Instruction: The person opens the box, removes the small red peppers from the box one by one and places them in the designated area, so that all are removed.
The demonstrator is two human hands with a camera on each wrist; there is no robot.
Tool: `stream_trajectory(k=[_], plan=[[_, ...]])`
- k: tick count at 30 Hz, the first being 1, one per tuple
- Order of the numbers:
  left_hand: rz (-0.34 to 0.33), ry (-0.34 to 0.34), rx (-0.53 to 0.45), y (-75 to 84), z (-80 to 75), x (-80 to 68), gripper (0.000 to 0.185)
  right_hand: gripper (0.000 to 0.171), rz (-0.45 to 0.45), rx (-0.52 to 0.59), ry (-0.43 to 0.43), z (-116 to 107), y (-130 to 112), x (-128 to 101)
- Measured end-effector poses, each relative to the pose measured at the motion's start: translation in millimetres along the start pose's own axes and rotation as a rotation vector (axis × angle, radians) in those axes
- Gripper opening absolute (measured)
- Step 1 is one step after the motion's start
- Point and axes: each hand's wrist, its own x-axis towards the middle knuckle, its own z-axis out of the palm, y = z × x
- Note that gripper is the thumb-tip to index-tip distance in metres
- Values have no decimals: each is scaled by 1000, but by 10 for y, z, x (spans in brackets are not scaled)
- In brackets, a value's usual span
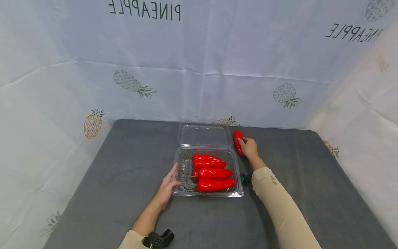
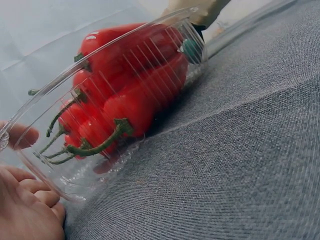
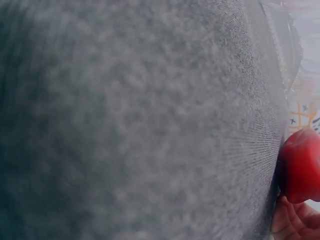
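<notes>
A red pepper (image 1: 237, 140) is in the right hand (image 1: 249, 147), pinched between thumb and fingers, its length running away from the hand; whether it touches the surface cannot be told. Just left of this hand stands the raised lid (image 1: 203, 135) of a clear plastic container (image 1: 207, 194), hinged along the container's far edge. The container itself is nearer the person, between the two hands. Inside it, to the right of the left hand, several glossy red peppers (image 1: 214, 173) lie side by side, their green stems pointing toward that hand. The left hand (image 1: 168, 185) rests against the container's near-hand side, loosely spread, thumb apart from the fingers at the rim.

Behind the right hand, the beige sleeve (image 1: 280, 207) bears small dark lettering (image 1: 273, 180), too small to read surely. A black wrist device (image 1: 158, 238) sits behind the left hand.

Beyond both hands hangs a pale, creased cloth (image 1: 192, 41). It reads "PINEAPPLE" (image 1: 146, 9) in mirrored capitals, ahead and left of the right hand, and again farther right. Outlined pineapples (image 1: 92, 126), some yellow, some grey-green, are scattered over it. Under the hands spreads the table (image 1: 93, 200), dark grey with a fine woven texture.
</notes>
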Motion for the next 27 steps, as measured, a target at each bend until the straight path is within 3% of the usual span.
stream_trajectory(k=[13, 20, 27], plan=[[-2, -19, -31, -46, 12, 12, 76, 53, -19, 47, 1, -229, 22, -38], [-3, -10, -21, -26, 1, 0, 76, 48, -171, -1, -24, -418, -106, -108], [11, -19, -28, -15, -9, -1, 77, 47, -344, -4, -165, -488, -355, -315]])
